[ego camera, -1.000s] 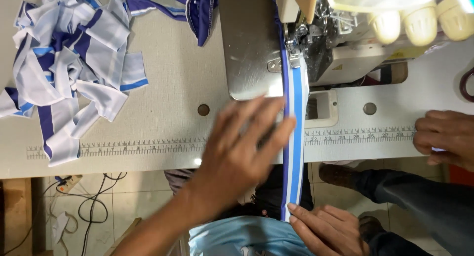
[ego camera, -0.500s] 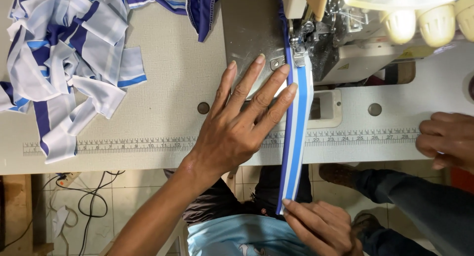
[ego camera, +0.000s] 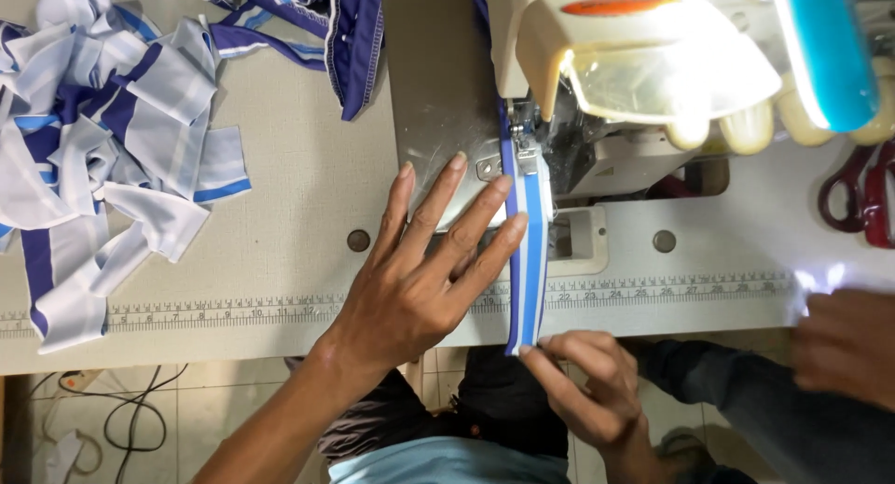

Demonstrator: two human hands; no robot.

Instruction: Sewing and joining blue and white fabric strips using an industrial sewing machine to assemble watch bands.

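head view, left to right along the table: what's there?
Pile of blue and white fabric pieces → left hand flat on the table → blue and white striped strip, its lower end pinched by the right hand → sewing machine → red scissors handles; another person's hand sits at the lower right.

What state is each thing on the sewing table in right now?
Striped fabric strip: flat, fed under the presser foot.
Left hand: fingers spread, pressing beside the strip.
Right hand: pinching the strip's near end.
Fabric pile: loose, crumpled.
Scissors: lying untouched.
Another person's hand: blurred at the table edge.
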